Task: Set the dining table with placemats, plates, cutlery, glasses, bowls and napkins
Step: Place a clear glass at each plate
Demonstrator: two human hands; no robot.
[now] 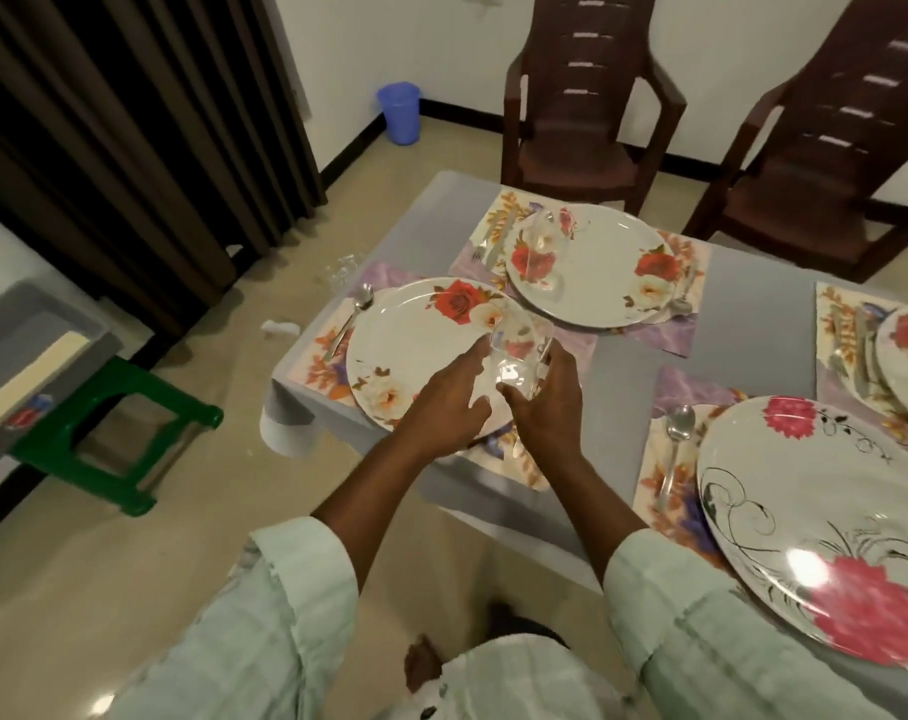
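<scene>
Right hand (545, 402) holds the clear drinking glass (519, 356) in a curled grip above the rose-patterned round plate (415, 350). We keep the left hand (441, 407) loosely spread, its fingertips beside the glass. Plate rests on a floral placemat (319, 356) on the grey worktop (753, 314).

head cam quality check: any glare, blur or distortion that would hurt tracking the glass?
Head view: wide-angle bowing bends the chairs and table edge; ceiling-light glare on the near plate; the clear glass in the right hand is low-contrast against the rose plate; left hand slightly soft; overall dim, warm light.
</scene>
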